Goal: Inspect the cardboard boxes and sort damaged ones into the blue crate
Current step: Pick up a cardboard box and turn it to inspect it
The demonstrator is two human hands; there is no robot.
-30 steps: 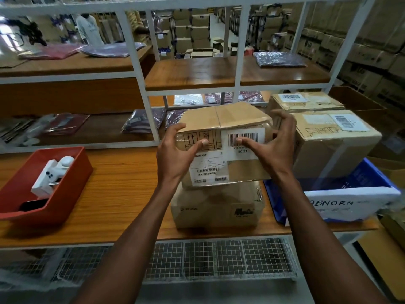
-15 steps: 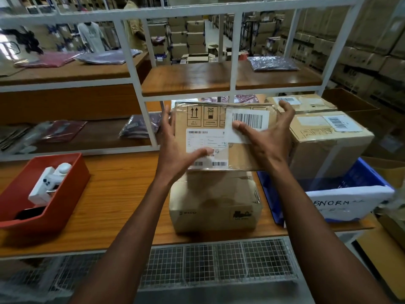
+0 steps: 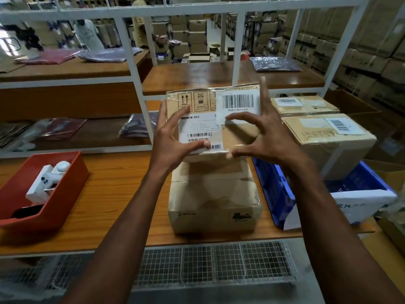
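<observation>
I hold a small cardboard box [image 3: 236,132] up in front of me, its labelled face with barcodes toward me. My left hand [image 3: 173,141] grips its left edge, thumb on the lower label. My right hand [image 3: 263,137] grips the right edge, with thumb and a finger curled onto the front. Directly below stands a larger dented cardboard box [image 3: 213,196] on the wooden table [image 3: 105,194]. To the right is the blue crate [image 3: 274,189] with a white paper sign, and a big box [image 3: 328,141] sits in it. A further box [image 3: 304,105] lies behind that one.
A red bin [image 3: 19,207] with a white device [image 3: 49,181] stands at the table's left. White shelf posts [image 3: 131,73] rise behind the table, with bagged garments [image 3: 274,63] on the shelves. Stacked cartons fill the right wall. Wire mesh [image 3: 210,262] runs below the table edge.
The held box has been raised off the lower box and tilted until its labelled face points at me. Both hands shifted their hold along its sides.
</observation>
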